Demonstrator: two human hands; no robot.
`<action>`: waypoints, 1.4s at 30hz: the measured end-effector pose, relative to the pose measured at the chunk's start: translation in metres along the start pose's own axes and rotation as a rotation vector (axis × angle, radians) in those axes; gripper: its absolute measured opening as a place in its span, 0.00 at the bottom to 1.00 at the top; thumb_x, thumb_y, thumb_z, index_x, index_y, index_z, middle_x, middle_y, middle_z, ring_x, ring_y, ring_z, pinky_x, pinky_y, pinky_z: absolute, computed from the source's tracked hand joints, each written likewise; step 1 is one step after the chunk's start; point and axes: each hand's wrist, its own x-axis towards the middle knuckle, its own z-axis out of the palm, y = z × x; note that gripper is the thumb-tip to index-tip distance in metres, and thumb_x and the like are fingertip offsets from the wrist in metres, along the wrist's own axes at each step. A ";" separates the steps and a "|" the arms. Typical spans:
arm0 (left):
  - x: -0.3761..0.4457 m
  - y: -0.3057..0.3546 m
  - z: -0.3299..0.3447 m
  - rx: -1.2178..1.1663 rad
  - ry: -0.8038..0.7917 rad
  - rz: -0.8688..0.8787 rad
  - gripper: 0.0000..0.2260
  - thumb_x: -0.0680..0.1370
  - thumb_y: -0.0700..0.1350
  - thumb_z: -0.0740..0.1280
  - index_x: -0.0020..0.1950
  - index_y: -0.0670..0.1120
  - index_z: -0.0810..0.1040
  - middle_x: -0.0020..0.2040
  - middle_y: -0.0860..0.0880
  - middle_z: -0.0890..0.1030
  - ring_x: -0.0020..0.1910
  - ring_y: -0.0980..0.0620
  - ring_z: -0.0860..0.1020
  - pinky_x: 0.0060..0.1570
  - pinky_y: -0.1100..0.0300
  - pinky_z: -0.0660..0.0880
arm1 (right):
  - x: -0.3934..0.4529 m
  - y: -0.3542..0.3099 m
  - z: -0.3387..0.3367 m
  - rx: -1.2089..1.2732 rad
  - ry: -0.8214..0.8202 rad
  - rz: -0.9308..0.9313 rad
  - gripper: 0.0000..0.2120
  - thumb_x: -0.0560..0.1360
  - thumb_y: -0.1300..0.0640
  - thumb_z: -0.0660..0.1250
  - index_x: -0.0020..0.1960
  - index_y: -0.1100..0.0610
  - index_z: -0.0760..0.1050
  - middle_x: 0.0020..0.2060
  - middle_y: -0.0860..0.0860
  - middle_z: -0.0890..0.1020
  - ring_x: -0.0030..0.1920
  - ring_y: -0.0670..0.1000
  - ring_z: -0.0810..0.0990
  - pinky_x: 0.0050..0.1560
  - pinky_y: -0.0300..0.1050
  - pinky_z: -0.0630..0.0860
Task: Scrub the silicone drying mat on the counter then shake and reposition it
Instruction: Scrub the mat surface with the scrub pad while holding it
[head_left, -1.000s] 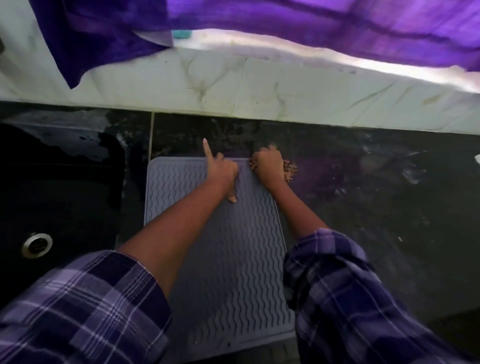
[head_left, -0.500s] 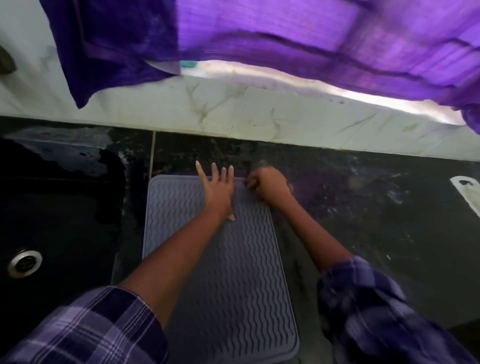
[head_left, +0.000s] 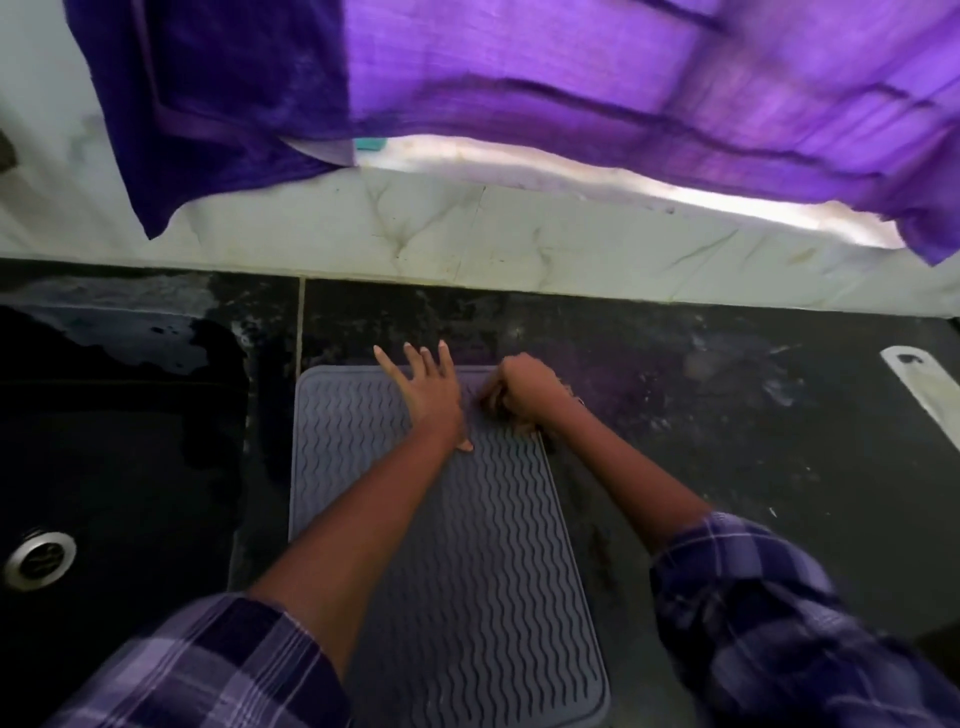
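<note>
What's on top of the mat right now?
On the mat, the left hand lies flat with fingers spread near the far edge. The right hand is curled at the far right corner; its fingers cover whatever is in its grip.

Your left hand (head_left: 432, 391) lay flat, palm down, with its fingers straight and spread toward the far side and the thumb tucked back toward you on the right. Its bare forearm ran back toward you and to the left into a plaid sleeve (head_left: 208, 670) at the near left. Your right hand (head_left: 524, 391) sat just right of the left one, apart from it, with its fingers curled under into a fist, knuckles up; what it gripped could not be made out. Your right forearm angled back to the near right into the other plaid sleeve (head_left: 769, 613). Both arms were extended well forward, converging at the hands.
</note>
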 end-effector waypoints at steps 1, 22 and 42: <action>0.001 -0.001 0.002 -0.011 -0.001 -0.010 0.66 0.60 0.70 0.72 0.77 0.41 0.32 0.80 0.41 0.46 0.78 0.36 0.43 0.61 0.22 0.37 | 0.013 -0.005 -0.001 -0.030 0.101 -0.033 0.16 0.73 0.65 0.64 0.56 0.52 0.81 0.55 0.57 0.83 0.55 0.58 0.80 0.58 0.52 0.77; -0.009 -0.003 0.013 -0.036 0.116 0.155 0.48 0.71 0.66 0.66 0.80 0.45 0.46 0.78 0.43 0.59 0.78 0.38 0.46 0.65 0.27 0.35 | -0.073 0.007 0.054 0.083 0.146 0.090 0.18 0.72 0.67 0.64 0.59 0.56 0.80 0.59 0.56 0.80 0.57 0.58 0.76 0.60 0.49 0.73; -0.050 -0.005 0.007 0.151 0.043 0.295 0.42 0.71 0.68 0.65 0.78 0.48 0.59 0.79 0.45 0.56 0.78 0.36 0.44 0.63 0.24 0.37 | -0.188 0.001 0.081 -0.022 -0.153 0.118 0.13 0.73 0.62 0.65 0.57 0.60 0.79 0.55 0.58 0.81 0.55 0.58 0.79 0.58 0.50 0.75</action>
